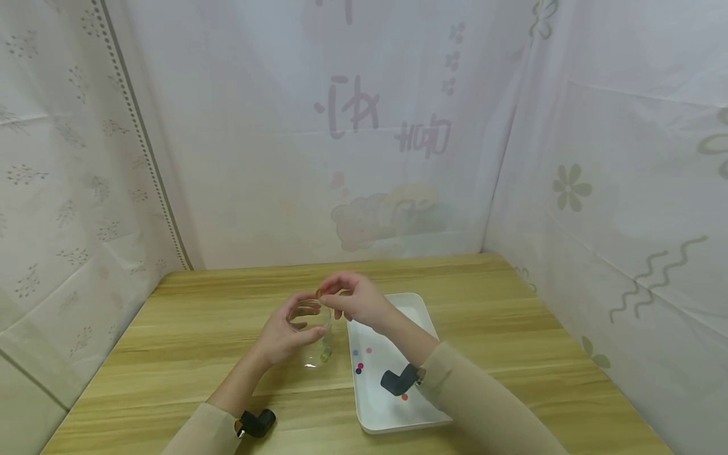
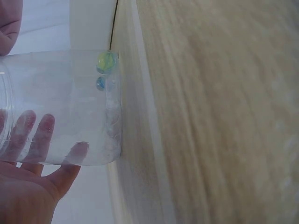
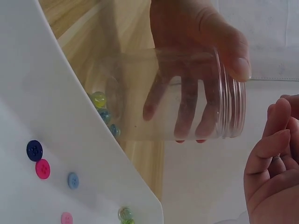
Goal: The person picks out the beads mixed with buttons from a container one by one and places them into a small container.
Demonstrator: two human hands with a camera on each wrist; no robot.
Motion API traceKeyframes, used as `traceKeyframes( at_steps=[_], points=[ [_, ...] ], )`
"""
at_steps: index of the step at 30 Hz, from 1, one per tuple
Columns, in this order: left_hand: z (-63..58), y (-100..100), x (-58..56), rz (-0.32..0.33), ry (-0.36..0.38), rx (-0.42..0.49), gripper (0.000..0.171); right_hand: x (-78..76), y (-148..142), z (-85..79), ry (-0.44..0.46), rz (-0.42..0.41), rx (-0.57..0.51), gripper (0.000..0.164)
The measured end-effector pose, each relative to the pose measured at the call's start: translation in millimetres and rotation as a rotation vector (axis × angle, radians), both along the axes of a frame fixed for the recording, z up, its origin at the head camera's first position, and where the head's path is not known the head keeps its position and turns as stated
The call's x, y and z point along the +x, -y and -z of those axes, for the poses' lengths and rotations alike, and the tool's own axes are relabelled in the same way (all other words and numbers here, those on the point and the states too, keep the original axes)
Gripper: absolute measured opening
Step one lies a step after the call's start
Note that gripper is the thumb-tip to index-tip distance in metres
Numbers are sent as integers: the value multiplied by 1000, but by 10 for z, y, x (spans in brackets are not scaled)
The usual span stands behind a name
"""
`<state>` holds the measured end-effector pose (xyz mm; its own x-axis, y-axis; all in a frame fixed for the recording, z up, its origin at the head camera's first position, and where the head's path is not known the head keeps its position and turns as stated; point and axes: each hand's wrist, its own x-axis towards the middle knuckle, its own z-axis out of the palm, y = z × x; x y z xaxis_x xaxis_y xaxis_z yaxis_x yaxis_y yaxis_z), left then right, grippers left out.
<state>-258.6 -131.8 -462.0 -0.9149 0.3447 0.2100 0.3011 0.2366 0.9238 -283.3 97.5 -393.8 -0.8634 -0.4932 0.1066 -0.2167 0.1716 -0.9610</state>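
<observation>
My left hand [image 1: 284, 332] grips a clear plastic jar [image 1: 310, 352] round its upper part, its screw-thread mouth uncovered. In the right wrist view the thumb lies by the threaded rim and the fingers show through the wall. Several glass marbles [image 3: 98, 99], yellow-green and blue, lie at the bottom of the jar. My right hand [image 1: 352, 302] is over the jar's mouth with curled fingers, thumb and index fingertips close together at the rim. I cannot tell whether something small is between those fingertips.
Right of the jar, a white tray [image 1: 372, 422] lies on the wood-grain table [image 1: 216, 328]. On it are several buttons: dark blue [image 3: 34, 150], hot pink [image 3: 43, 169], light blue [image 3: 73, 180], pale pink [image 3: 67, 218], orange-red [image 1: 404, 397]. Greenish marbles [image 3: 125, 213] sit near its corner. Patterned curtains [image 1: 256, 189] surround the table.
</observation>
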Motion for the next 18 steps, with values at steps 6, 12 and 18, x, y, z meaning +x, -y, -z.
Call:
traceKeyframes(
  at_steps=[6,12,18],
  points=[
    [10,-7,-8,0,-13,-1,71,7,41,40,0,-10,17,18],
    [12,0,-11,6,-5,10,71,19,60,34,0,-14,28,19],
    [16,5,-13,12,-26,10,67,-25,0,26,18,-5,30,26]
  ],
)
